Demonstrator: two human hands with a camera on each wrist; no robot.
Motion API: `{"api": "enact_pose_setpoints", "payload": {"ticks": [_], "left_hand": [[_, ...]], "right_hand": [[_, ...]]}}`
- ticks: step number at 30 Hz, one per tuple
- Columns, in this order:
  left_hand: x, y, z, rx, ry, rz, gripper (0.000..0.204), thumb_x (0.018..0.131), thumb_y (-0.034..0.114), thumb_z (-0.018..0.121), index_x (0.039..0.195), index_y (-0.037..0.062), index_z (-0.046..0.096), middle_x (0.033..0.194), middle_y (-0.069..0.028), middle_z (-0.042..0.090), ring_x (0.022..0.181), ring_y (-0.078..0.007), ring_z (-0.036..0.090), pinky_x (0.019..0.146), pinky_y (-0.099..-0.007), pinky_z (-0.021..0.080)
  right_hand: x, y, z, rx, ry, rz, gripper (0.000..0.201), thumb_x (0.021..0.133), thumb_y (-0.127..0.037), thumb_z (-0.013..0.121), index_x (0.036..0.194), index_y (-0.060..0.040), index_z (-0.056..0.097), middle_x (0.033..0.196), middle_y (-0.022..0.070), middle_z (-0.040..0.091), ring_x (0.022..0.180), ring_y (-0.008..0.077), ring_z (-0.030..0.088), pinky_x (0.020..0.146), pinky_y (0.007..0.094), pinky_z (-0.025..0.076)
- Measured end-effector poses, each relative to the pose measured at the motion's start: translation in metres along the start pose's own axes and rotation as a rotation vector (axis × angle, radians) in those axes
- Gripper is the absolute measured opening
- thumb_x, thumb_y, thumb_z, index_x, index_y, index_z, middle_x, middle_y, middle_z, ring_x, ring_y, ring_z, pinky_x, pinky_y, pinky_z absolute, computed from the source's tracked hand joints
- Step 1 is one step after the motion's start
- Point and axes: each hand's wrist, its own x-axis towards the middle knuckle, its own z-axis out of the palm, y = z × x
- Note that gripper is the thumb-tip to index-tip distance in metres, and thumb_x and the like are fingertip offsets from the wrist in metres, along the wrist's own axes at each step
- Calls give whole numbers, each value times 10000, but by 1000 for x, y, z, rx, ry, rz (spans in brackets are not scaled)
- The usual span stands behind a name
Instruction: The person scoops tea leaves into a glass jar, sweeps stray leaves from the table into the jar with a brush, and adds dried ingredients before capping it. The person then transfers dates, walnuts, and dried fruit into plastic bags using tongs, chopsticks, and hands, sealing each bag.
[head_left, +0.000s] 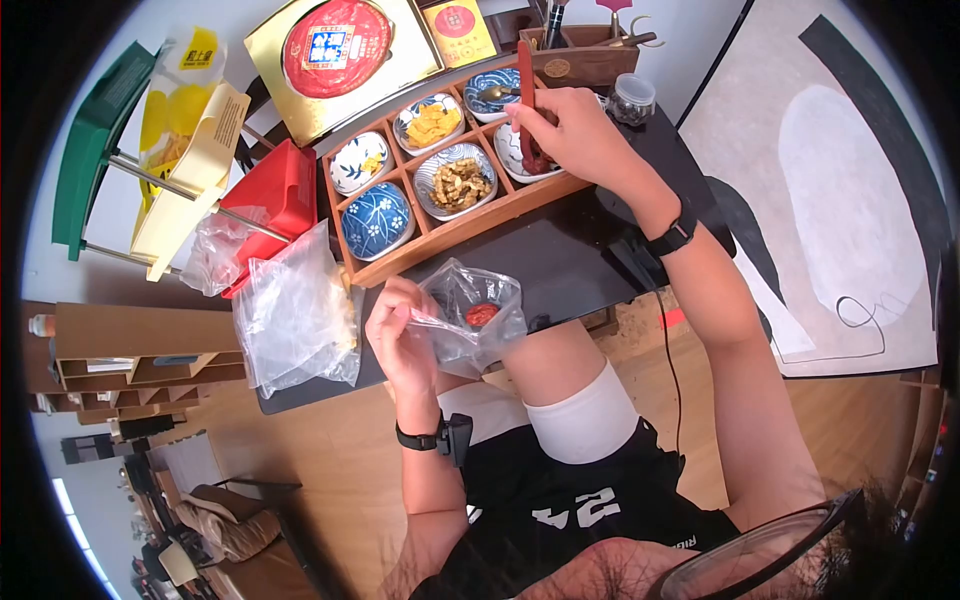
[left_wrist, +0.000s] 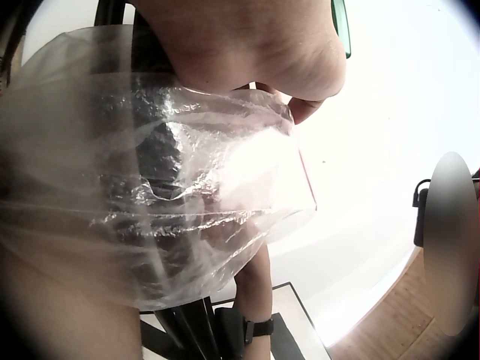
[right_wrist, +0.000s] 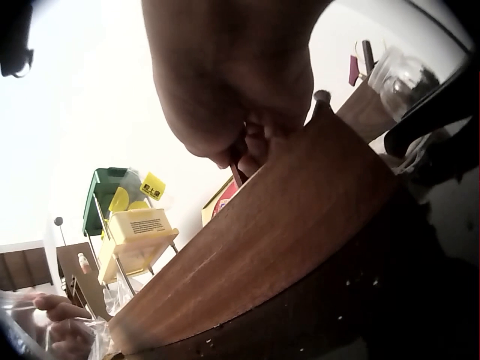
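Note:
In the head view the left hand pinches the rim of a clear plastic bag with a dark red piece inside. The bag hangs at the table's front edge and fills much of the left wrist view. The right hand grips a reddish-brown tool, held over the right front bowl of a wooden compartment tray. Dark red pieces lie at that bowl, partly hidden by the hand. The right wrist view shows the right hand behind the tray's wooden side.
Other tray bowls hold walnuts, yellow pieces and a spoon; one is a blue patterned bowl. Plastic bags and a red bin stand left. Behind are a gold box and a jar.

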Motion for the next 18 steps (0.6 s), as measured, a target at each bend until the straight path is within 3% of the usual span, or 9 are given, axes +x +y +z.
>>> {"api": "enact_pose_setpoints", "payload": {"ticks": [6, 8, 18], "left_hand": [[0, 0, -1, -6, 4, -8, 275, 942, 234, 589, 787, 46, 460, 860, -52, 412, 769, -144, 406, 678, -288, 331], [-1, -1, 0, -7, 6, -12, 277, 942, 234, 590, 786, 46, 459, 858, -52, 411, 768, -145, 406, 677, -288, 331], [0, 0, 1, 2, -4, 14, 280, 947, 234, 580, 780, 50, 451, 852, -53, 408, 760, -145, 400, 670, -290, 331]], "right_hand": [[2, -1, -5, 72, 38, 26, 404, 1029, -342, 627, 864, 14, 720, 595, 41, 591, 534, 84, 468, 525, 296, 390], [2, -6, -9, 88, 62, 26, 420, 1010, -337, 642, 835, 33, 734, 595, 137, 644, 518, 213, 611, 556, 354, 491], [4, 0, -4, 52, 29, 41, 496, 1018, -410, 633, 822, 40, 706, 595, 149, 629, 526, 244, 615, 570, 370, 495]]}}
